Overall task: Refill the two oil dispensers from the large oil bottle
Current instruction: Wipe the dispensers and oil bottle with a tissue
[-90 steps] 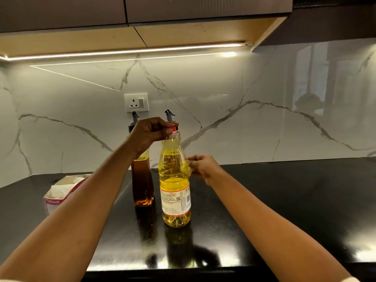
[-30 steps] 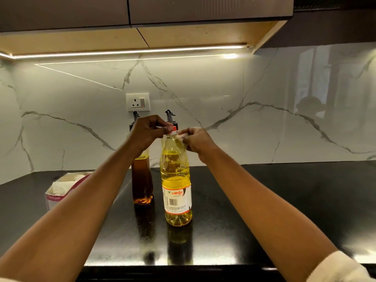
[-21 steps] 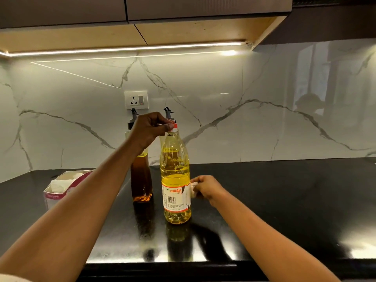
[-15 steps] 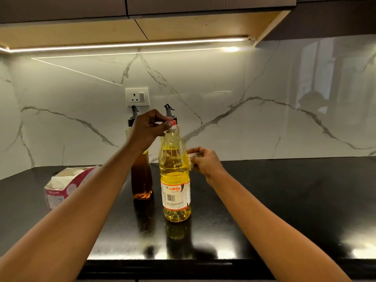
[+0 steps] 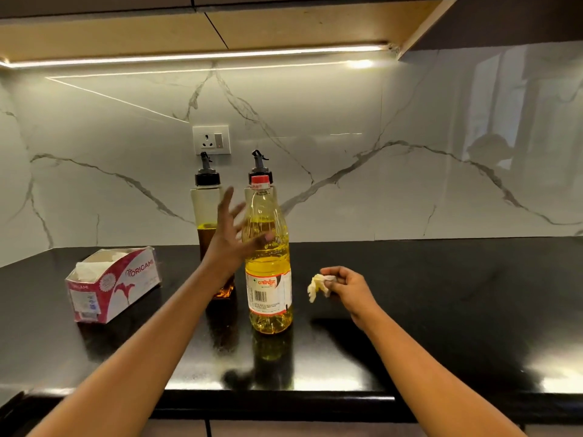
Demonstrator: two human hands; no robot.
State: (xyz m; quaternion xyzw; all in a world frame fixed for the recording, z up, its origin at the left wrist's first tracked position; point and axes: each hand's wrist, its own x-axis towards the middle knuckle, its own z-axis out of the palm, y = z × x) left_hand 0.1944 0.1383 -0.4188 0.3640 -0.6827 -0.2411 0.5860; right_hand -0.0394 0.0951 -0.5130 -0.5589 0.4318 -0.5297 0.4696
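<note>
Squarely upright, large oil bottle point(image 5: 268, 291), cap point(image 5: 260, 180) up, axis vertical

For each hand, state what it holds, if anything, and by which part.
The right hand pinches a crumpled tissue by its upper end. The left hand, fingers spread, holds nothing.

Home kitchen — black countertop point(image 5: 441, 294), marble backsplash point(image 5: 347, 152), wall cabinets point(image 5: 284, 23).
</note>
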